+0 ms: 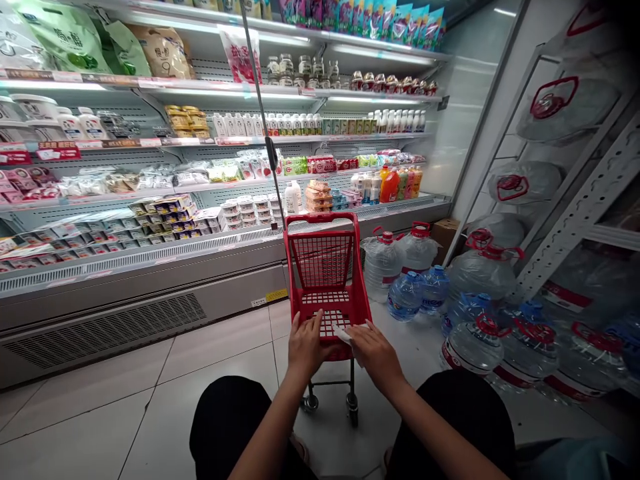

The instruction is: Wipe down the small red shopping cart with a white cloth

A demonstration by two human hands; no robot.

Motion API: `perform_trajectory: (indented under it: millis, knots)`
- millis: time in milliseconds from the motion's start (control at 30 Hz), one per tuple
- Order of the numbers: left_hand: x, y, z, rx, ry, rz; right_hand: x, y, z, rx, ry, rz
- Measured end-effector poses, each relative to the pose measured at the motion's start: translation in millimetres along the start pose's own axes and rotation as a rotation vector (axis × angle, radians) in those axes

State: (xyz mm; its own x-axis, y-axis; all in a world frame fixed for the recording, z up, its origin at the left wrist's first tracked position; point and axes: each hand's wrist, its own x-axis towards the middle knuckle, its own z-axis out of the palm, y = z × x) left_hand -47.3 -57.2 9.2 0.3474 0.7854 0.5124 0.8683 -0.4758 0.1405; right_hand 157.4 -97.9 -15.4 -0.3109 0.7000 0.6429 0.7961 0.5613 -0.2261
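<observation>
Head camera, low in a shop aisle.
I look forward and down, close over a small red plastic mesh trolley (327, 280), chilled shelving (150, 200) further left.

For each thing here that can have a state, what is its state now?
red cart: upright on the floor, basket looks empty.
left hand: resting on the cart's near rim.
right hand: on the rim, fingers on a white paper.
water jugs: capped, some upright, some lying on their sides.
chiller shelves: lit, stocked.
</observation>
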Motion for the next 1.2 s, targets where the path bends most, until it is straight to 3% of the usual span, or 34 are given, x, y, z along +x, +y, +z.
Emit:
perform_trajectory:
  millis: [133,200,267,367,500,600,733,867,967,1067,1133,1200]
  knots:
    - [-9.6,40.7,10.6,-0.036,0.069,-0.017,-0.5,-17.3,23.2,0.064,0.081,-0.016]
    - [-11.8,46.9,7.5,-0.053,0.034,0.074,-4.9,-15.9,25.4,0.123,0.094,-0.015]
    - [-8.0,39.3,-2.3,-0.074,-0.058,0.234,-11.9,-5.4,19.5,0.177,0.057,-0.024]
    - [9.4,10.0,-19.8,-0.071,-0.174,0.405,-19.7,23.8,2.4,0.217,-0.009,-0.019]
    - [35.9,-18.7,-18.1,-0.056,-0.216,0.413,-15.4,64.8,-19.4,0.202,-0.034,0.040]
    - [44.1,-13.3,4.2,-0.042,-0.132,0.349,-9.5,74.2,-27.0,0.169,-0.014,0.096]
    - [42.6,6.9,31.1,-0.019,-0.043,0.291,-12.9,48.1,-18.6,0.102,0.040,0.164]
    - [35.7,27.2,41.5,-0.031,-0.010,0.251,-19.1,16.0,-4.3,-0.002,0.100,0.170]
    - [28.0,47.3,44.5,-0.044,-0.008,0.184,-21.6,14.9,-3.7,-0.054,0.128,0.176]
    - [21.3,61.5,41.9,-0.066,-0.028,0.186,-30.0,32.8,-10.8,-0.077,0.118,0.141]
    - [20.9,58.4,34.2,-0.080,-0.043,0.256,-39.7,49.6,-17.5,-0.078,0.099,0.109]
    - [25.7,41.1,20.4,-0.076,-0.029,0.290,-49.7,66.8,-25.1,-0.085,0.095,0.093]
